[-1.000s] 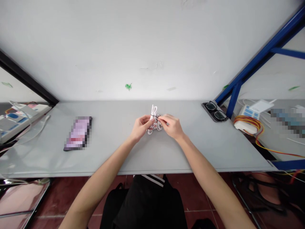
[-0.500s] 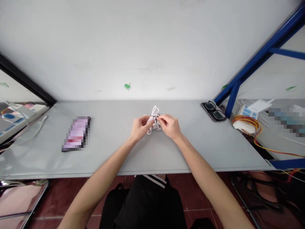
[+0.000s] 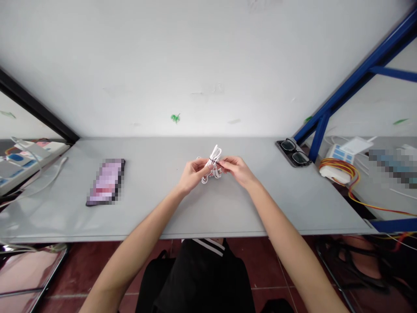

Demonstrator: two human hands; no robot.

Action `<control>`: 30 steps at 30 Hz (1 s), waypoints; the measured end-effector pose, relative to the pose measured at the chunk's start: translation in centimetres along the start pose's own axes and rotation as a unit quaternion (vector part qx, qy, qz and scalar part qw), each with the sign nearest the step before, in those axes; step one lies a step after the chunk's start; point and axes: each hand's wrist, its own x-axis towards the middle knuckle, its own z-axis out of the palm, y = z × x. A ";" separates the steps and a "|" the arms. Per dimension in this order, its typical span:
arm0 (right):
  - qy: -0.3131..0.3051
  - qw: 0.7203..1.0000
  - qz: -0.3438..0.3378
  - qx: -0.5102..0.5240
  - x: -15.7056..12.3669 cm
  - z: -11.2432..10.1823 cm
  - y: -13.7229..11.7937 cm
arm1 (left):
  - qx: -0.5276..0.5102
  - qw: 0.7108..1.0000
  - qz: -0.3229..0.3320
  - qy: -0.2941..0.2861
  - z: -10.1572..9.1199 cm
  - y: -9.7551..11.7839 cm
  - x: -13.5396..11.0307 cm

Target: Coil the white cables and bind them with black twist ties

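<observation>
We've got a white coiled cable bundle point(image 3: 212, 167) held up just above the table, between both hands, its loops standing roughly upright, w/ a thin dark tie point(image 3: 213, 161) around its middle. Our left hand point(image 3: 194, 174) is half closed, fingers curled round the bundle's left side & thumb on top, so it has firm hold. Our right hand point(image 3: 237, 169) is partly closed too, thumb & fingertips pinched at the bundle's right side, right next to the tie. Exact finger grip there is too small to tell. Both hands are close together, touching only the bundle as far as we can see.

Under the hands: a flat pale grey table point(image 3: 156, 213). Well left of the left hand lies a black-edged smartphone point(image 3: 106, 182), screen blurred out. Well right of the right hand sit black-framed glasses point(image 3: 289, 145) at the table's back corner, by a blue metal frame point(image 3: 358, 82). Further right, past the table edge: white device w/ blue labels point(image 3: 339, 153) & red-yellow wires point(image 3: 339, 167). Further left: white power strip point(image 3: 29, 158) w/ a white cable point(image 3: 48, 184) trailing onto the table. Ahead of the hands: white wall point(image 3: 195, 65). Below them: red-brown tile floor point(image 3: 270, 274).
</observation>
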 end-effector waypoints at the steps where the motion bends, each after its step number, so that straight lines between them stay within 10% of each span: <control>1: 0.001 1.000 0.002 -0.004 0.0 0.0 0.0 | 0.006 1.000 0.003 0.010 0.1 0.0 0.0; 8: -0.039 0.994 0.077 0.065 -0.1 -0.1 0.3 | 0.019 1.000 0.018 0.015 -0.1 -0.1 0.0; 13: -0.017 0.994 -0.059 -0.087 -0.3 0.1 0.8 | -0.021 0.999 -0.029 0.017 -0.4 -0.3 0.3; 20: 0.118 0.853 -0.320 -0.394 -0.3 0.7 1.6 | -0.152 0.983 -0.101 0.014 -0.7 -0.7 0.8; 27: 0.114 0.988 -0.077 -0.074 0.1 0.2 1.1 | -0.063 0.996 -0.039 0.049 -0.8 -1.2 0.6; 30: 0.031 0.991 0.073 0.107 0.3 -0.1 1.2 | -0.049 0.998 -0.014 0.044 -0.8 -1.2 0.6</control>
